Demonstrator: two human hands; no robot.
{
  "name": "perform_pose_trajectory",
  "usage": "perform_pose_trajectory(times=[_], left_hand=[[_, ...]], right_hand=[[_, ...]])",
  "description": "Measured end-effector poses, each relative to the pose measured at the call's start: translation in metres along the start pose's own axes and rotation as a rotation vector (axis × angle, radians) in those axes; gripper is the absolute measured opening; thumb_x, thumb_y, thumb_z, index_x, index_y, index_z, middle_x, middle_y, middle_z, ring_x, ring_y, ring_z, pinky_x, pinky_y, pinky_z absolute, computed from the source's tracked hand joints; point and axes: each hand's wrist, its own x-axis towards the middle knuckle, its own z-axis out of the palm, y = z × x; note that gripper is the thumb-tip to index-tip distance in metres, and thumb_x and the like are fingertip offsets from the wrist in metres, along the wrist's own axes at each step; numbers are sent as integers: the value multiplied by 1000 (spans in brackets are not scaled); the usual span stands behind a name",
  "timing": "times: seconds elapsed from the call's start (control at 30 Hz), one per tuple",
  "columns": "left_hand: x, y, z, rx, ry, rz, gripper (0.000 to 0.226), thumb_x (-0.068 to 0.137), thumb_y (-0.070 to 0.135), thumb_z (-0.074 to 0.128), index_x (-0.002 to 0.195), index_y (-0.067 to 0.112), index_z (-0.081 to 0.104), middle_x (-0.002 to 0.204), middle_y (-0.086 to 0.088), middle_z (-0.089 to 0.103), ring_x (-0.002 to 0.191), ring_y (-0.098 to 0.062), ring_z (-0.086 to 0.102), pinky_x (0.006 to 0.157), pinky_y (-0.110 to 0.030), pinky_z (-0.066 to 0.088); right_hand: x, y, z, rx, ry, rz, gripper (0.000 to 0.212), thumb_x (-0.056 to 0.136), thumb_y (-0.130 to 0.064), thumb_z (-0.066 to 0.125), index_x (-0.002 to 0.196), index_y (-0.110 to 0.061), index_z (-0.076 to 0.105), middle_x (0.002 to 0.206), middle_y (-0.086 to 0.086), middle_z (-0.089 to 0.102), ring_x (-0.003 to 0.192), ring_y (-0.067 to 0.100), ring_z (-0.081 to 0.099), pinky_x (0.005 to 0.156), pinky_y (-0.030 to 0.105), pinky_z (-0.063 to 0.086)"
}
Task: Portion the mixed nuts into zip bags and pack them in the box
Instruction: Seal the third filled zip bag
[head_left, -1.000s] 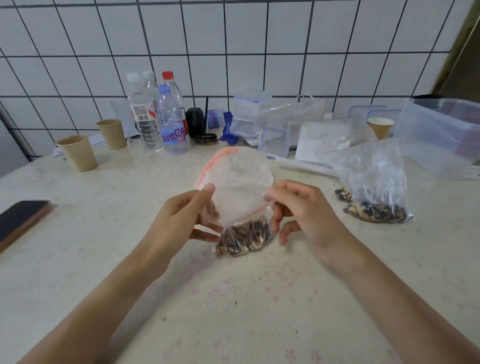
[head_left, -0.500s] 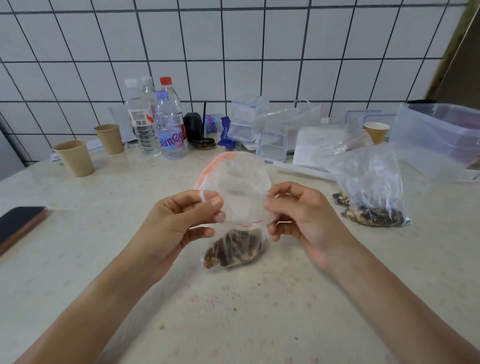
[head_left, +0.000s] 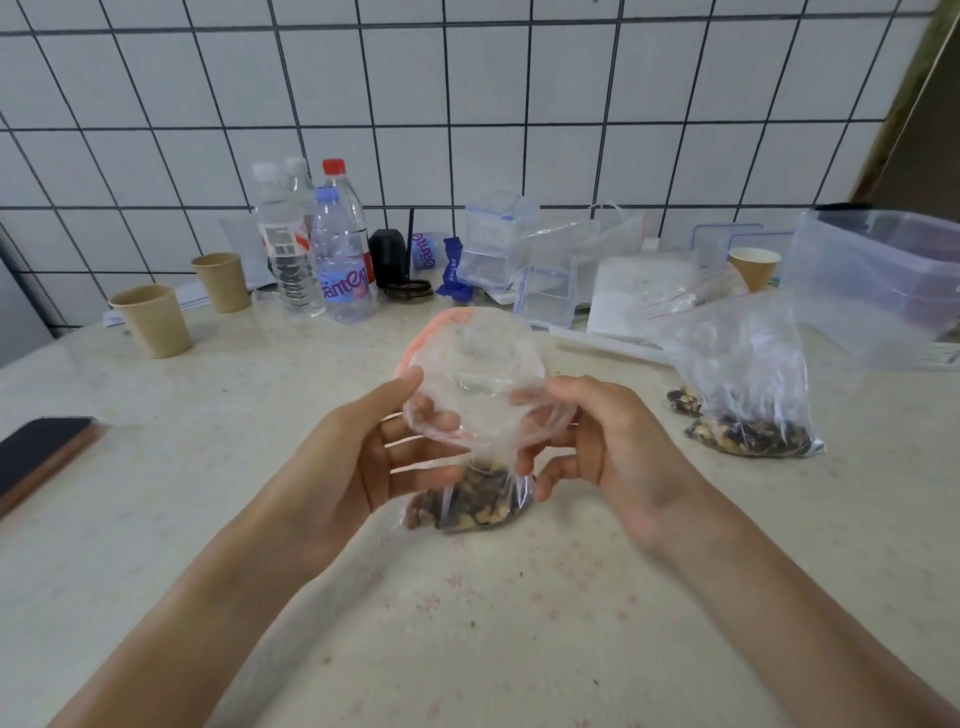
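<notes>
Fingers of both hands pinch the zip bag (head_left: 475, 395) over a speckled table (head_left: 156, 519); white-tiled wall (head_left: 467, 104) behind.

The front water bottle (head_left: 343, 270) has a label reading "Ganten" (the other labels are illegible).

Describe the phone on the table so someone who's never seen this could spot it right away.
Start at the pale table below the tiled wall and go to its far left edge. The phone lies flat there, well left of the hands and nearer than the two paper cups. It is the only dark flat slab, edged in brown.
</notes>
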Motion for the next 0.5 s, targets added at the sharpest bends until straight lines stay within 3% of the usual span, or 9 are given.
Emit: perform_pose_trajectory(times=[0.07,0.13,0.27,0.33,0.5], left_hand=[[0,3,-4,-125,-64,23,33,89,33,71,111,9,76,110,-18,74,94,-28,75,75,-37,63],[1,3,-8,-182,-98,57,28,87,27,73,108,10,79,101,-9,74,89,-22,75,76,-35,62],[0,2,-5,-81,-74,142,44,66,39,95,103,19,82,89,2,75,78,-9,73,64,-24,61],[0,1,-3,2,3,184,46,56,44,99,92,20,82,82,1,73,70,-7,71,57,-21,58],[-2,-5,1,84,154,288,11,67,24,85,68,22,74,78,-5,71,65,-11,71,52,-22,56]], right_hand=[[1,-3,-4,121,-90,36,42,95,-30,48,100,-2,79,82,16,69,70,33,65,53,37,52],[2,-7,-9,158,-116,50,44,92,-29,51,108,7,74,85,17,72,71,33,68,53,36,53],[-2,-13,-14,78,-108,3,22,90,-19,65,101,-6,79,87,18,75,72,32,72,54,33,57],[-2,-11,-13,-30,-77,-22,11,90,-14,70,95,-7,77,82,18,74,72,32,73,58,34,58],[-2,-2,0,-488,166,-244,9,97,-11,70,90,-10,64,73,7,75,66,21,72,66,42,63]])
